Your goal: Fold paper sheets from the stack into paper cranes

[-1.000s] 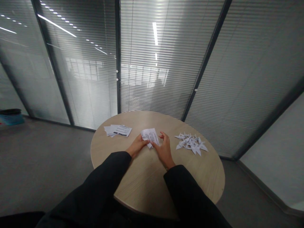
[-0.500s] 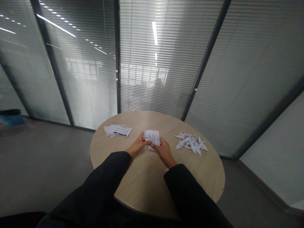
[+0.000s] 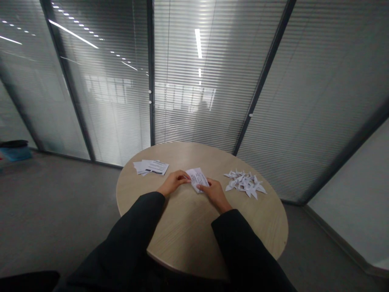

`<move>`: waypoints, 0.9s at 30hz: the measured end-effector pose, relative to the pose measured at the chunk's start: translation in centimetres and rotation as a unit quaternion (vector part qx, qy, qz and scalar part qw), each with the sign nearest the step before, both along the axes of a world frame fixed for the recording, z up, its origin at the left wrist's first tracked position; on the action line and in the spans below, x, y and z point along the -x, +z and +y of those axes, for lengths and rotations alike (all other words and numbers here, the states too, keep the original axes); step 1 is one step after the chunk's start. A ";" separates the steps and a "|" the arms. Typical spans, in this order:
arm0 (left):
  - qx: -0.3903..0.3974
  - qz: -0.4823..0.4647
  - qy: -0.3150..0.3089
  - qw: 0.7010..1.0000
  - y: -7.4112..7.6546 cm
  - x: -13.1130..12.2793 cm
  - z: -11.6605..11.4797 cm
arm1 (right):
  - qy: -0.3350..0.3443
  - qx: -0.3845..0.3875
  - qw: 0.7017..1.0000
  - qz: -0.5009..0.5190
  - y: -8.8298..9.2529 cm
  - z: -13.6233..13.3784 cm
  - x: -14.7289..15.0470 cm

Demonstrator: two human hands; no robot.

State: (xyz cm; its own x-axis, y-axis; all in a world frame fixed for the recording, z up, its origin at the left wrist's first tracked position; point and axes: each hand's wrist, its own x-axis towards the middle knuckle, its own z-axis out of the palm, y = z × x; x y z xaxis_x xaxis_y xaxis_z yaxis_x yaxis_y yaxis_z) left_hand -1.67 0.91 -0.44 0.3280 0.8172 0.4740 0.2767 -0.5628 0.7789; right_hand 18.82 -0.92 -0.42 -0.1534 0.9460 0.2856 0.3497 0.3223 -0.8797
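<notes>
A printed paper sheet had slid slightly rightward and lay tilted on the round wooden table; the left hand pinched its left edge narrowly; the right hand gripped its lower edge; folded paper cranes lay nearby, right.

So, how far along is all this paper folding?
Done: a pile of folded paper cranes on the right. In hand: one printed sheet, held by the left hand and right hand. Left: a small stack of printed sheets further left.
</notes>
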 end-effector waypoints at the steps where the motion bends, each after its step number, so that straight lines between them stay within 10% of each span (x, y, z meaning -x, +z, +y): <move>1: 0.006 0.003 0.002 1.000 0.0 0.1 0.1 | 0.001 0.001 1.000 -0.006 0.1 0.0 -0.1; 14: 0.160 -0.090 -0.038 0.982 1.0 0.2 -0.5 | 0.032 0.015 0.999 0.010 0.1 0.5 -1.2; 27: 0.146 -0.204 -0.049 0.967 1.1 -1.0 -1.3 | 0.056 0.064 0.995 0.054 -0.1 -0.1 -0.4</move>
State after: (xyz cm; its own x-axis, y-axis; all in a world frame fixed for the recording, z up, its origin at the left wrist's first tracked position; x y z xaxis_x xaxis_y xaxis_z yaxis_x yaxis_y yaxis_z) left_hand -0.71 -0.38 0.62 0.2451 0.9102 0.3338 -0.1299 -0.3104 0.9417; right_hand 19.17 -1.03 -0.56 -0.2355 0.9541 0.1853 0.2192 0.2379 -0.9462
